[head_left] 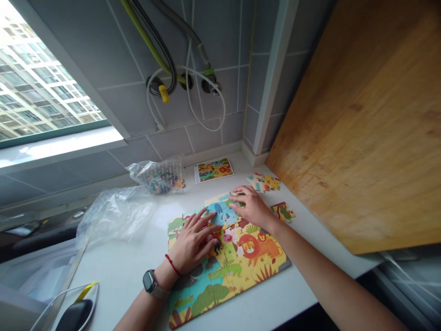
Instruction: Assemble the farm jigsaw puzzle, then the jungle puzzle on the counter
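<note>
A partly joined jigsaw puzzle (227, 271) with a lion, a crocodile and trees lies on the white counter. My left hand (195, 241) rests over its left part with the fingers spread. At the upper edge sits a joined section with a blue elephant (223, 214). My right hand (251, 207) touches that section's right side, fingers apart and stretched toward it; its palm side is hidden. Beyond my right hand are several loose puzzle pieces (263, 182), and another puzzle piece (283, 211) lies just right of my wrist.
A picture card (213, 170) lies near the wall. Clear plastic bags (117, 214), one with puzzle pieces inside (163, 181), lie at the left. A black mouse-like object (75, 315) with a cable is at the front left. A wooden panel (372, 128) stands at the right.
</note>
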Tool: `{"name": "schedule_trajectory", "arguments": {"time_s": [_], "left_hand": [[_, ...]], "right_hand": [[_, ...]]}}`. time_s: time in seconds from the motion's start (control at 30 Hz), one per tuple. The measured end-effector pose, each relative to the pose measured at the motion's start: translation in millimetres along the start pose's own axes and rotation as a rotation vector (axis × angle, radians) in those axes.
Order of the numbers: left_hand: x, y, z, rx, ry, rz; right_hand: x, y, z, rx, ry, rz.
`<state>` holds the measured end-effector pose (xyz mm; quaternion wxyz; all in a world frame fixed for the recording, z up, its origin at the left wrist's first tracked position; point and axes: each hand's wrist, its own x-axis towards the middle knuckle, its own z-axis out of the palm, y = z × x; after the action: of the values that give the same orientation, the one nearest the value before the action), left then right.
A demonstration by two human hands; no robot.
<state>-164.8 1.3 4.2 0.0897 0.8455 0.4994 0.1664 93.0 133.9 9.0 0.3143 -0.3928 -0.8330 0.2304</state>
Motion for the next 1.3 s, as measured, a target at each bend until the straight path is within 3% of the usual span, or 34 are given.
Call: {"name": "schedule_trajectory", "arguments": {"time_s": [0.1, 0.23, 0.53, 0.67, 1.0, 1.3], "left_hand": [[0.4, 0.9, -0.7, -0.044, 0.055, 0.017], [1.7, 2.1, -3.3, -0.097, 0.104, 0.053], [1.1, 1.9, -3.2, -0.119, 0.171, 0.087], [1.5, 1.0, -5.0, -0.169, 0.193, 0.086], [-5.1, 7.5, -9.9, -0.168, 0.245, 0.092], [-14.4, -8.1, -28.2, -0.103, 0.366, 0.014]], "right_hand": [[-2.9, -3.6, 2.3, -0.022, -0.091, -0.036], [-0.5, 1.0, -1.3, -0.016, -0.067, -0.039], [-10.5, 49.1, -38.5, -0.415, 0.002, 0.180], [-17.1, 59.3, -46.8, -0.414, -0.011, 0.153], [-9.6, 55.6, -50.6, -0.435, -0.021, 0.124], [-5.7, 65.5, -40.2, -0.426, 0.045, 0.175]]}}
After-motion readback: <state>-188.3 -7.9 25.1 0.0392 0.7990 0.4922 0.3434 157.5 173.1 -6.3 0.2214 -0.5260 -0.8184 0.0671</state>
